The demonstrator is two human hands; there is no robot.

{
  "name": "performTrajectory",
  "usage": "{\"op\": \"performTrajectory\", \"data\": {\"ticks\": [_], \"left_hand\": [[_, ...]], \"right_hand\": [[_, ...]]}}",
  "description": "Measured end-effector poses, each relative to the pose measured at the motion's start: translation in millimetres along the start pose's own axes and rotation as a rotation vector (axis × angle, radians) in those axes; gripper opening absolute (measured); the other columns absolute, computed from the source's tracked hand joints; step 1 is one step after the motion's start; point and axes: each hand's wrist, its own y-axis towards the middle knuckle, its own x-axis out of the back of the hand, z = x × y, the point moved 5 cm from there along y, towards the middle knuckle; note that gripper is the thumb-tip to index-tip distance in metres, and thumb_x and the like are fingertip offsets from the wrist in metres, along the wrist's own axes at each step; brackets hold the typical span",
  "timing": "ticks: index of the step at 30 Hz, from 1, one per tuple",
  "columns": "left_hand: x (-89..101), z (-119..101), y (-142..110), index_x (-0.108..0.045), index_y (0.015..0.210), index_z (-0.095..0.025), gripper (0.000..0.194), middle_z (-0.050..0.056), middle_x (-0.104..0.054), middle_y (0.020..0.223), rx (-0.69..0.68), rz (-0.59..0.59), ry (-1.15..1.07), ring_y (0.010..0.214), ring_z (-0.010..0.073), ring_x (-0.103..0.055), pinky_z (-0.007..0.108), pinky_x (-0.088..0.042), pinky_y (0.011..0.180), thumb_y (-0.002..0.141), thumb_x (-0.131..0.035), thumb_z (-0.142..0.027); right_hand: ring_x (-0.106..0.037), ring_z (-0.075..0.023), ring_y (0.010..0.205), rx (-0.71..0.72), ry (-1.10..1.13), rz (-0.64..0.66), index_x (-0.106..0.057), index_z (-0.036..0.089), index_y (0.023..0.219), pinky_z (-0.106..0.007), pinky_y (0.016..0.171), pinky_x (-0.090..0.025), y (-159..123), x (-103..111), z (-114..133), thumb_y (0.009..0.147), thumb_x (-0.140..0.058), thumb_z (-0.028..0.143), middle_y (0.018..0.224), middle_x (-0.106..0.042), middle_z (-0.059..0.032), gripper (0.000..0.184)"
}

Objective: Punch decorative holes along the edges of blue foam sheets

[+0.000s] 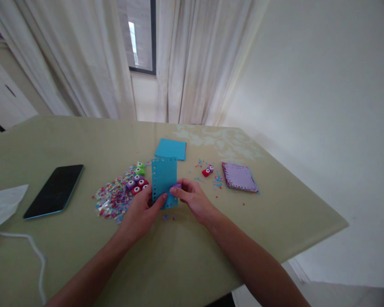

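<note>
Evidently, the blue card (164, 170) is held upright above the tabletop (192, 264), between the two hands. Its lower left part is pinched by the left hand (141, 213), with the thumb laid over the face. By the right hand (196, 202), a purple punch (178, 186) is clamped at the right edge; it is mostly hidden by the fingers, so whether its slot is closed on the card cannot be told.

The card should be found light and fairly stiff, though easily creased, and weakened where its left and top edges are lined with small holes. It is best held by its plain middle or lower part, with light pressure. The punch, seemingly of smooth hard plastic, is best gripped across its short body.

Beside the left hand, rounded, glossy punches (137, 184) with eye-like spots are gathered on loose, flaky confetti (113, 202), which would be scattered by a brush of the wrist. A red punch (205, 172) is seen beyond the right hand, near a flat lilac card (240, 177) with a perforated border. Smooth, square-cornered blue sheets (170, 149) are laid farther back.
</note>
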Motion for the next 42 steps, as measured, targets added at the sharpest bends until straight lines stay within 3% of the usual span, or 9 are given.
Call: {"op": "performTrajectory", "data": {"ticks": [10, 15, 18, 22, 25, 32, 34, 39, 42], "left_hand": [[0.8, -4, 1, -0.068, 0.125, -0.016, 0.050, 0.012, -0.080, 0.119, -0.023, -0.016, -0.041, 0.099, 0.0283, -0.078, 0.044, -0.062, 0.093, 0.090, -0.075, -0.051], [10.9, -4, 2, -0.068, 0.122, -0.017, 0.050, 0.011, -0.080, 0.116, -0.023, -0.116, -0.006, 0.096, 0.0272, -0.078, 0.043, -0.062, 0.092, 0.088, -0.076, -0.053], [13.7, -7, 3, -0.067, 0.123, -0.017, 0.054, 0.011, -0.079, 0.120, -0.019, -0.161, -0.049, 0.099, 0.0264, -0.077, 0.043, -0.061, 0.095, 0.086, -0.078, -0.054], [15.0, -11, 2, -0.068, 0.119, -0.017, 0.055, 0.010, -0.081, 0.115, 0.006, -0.201, -0.087, 0.096, 0.0259, -0.077, 0.044, -0.062, 0.094, 0.083, -0.080, -0.056], [20.2, -12, 2, -0.070, 0.114, -0.017, 0.053, 0.009, -0.081, 0.110, 0.018, -0.252, -0.116, 0.092, 0.0255, -0.077, 0.042, -0.062, 0.091, 0.081, -0.081, -0.058], [35.5, -12, 2, -0.074, 0.110, -0.018, 0.046, 0.006, -0.082, 0.103, 0.014, -0.422, -0.195, 0.088, 0.0234, -0.077, 0.037, -0.062, 0.083, 0.080, -0.082, -0.052], [36.5, -14, 2, -0.074, 0.111, -0.019, 0.046, 0.006, -0.082, 0.105, 0.003, -0.445, -0.197, 0.090, 0.0238, -0.077, 0.037, -0.062, 0.085, 0.079, -0.083, -0.051], [34.8, -8, 2, -0.075, 0.109, -0.019, 0.045, 0.005, -0.082, 0.102, 0.009, -0.413, -0.249, 0.085, 0.0221, -0.076, 0.035, -0.062, 0.082, 0.079, -0.084, -0.051], [34.5, -6, 2, -0.075, 0.107, -0.019, 0.044, 0.004, -0.083, 0.100, 0.002, -0.410, -0.269, 0.083, 0.0206, -0.076, 0.034, -0.062, 0.080, 0.079, -0.086, -0.051]], "right_hand": [[-0.065, -0.0165, 0.077, 0.051, -0.068, -0.021, -0.075, 0.021, 0.091, -0.032, 0.081, -0.053, -1, 0, 4, 0.067, -0.095, 0.045, 0.083, -0.073, 0.0005, 0.040], [-0.070, -0.0199, 0.092, 0.178, -0.131, -0.113, -0.073, 0.022, 0.103, -0.035, 0.088, -0.056, 4, 17, 17, 0.069, -0.092, 0.040, 0.097, -0.076, -0.0035, 0.044], [-0.068, -0.0198, 0.087, 0.268, -0.413, -0.165, -0.075, 0.021, 0.109, -0.036, 0.084, -0.055, 8, 38, 29, 0.082, -0.078, 0.036, 0.100, -0.074, -0.0055, 0.031], [-0.064, -0.0245, 0.096, 0.427, -1.040, -0.312, -0.072, 0.018, 0.120, -0.042, 0.093, -0.050, 11, 60, 40, 0.081, -0.066, 0.017, 0.114, -0.071, -0.0114, 0.039], [-0.061, -0.0291, 0.103, 0.398, -1.355, -0.359, -0.070, 0.015, 0.114, -0.043, 0.098, -0.045, 14, 68, 35, 0.085, -0.059, 0.010, 0.110, -0.072, -0.0143, 0.032], [-0.054, -0.0358, 0.125, 0.280, -1.628, -0.514, -0.071, 0.015, 0.122, -0.049, 0.104, -0.039, 13, 72, 38, 0.100, -0.052, 0.014, 0.129, -0.068, -0.0190, 0.030], [-0.056, -0.0339, 0.124, 0.363, -1.557, -0.447, -0.070, 0.017, 0.125, -0.048, 0.107, -0.039, 9, 58, 39, 0.102, -0.055, 0.020, 0.128, -0.069, -0.0168, 0.027], [-0.064, -0.0278, 0.116, 0.487, -1.348, 0.016, -0.069, 0.018, 0.125, -0.040, 0.105, -0.047, -5, 1, 16, 0.099, -0.069, 0.048, 0.122, -0.070, -0.0133, 0.040], [-0.065, -0.0268, 0.112, 0.423, -1.400, 0.144, -0.068, 0.019, 0.126, -0.038, 0.098, -0.050, -9, -13, 0, 0.098, -0.072, 0.037, 0.122, -0.070, -0.0128, 0.033]]}}
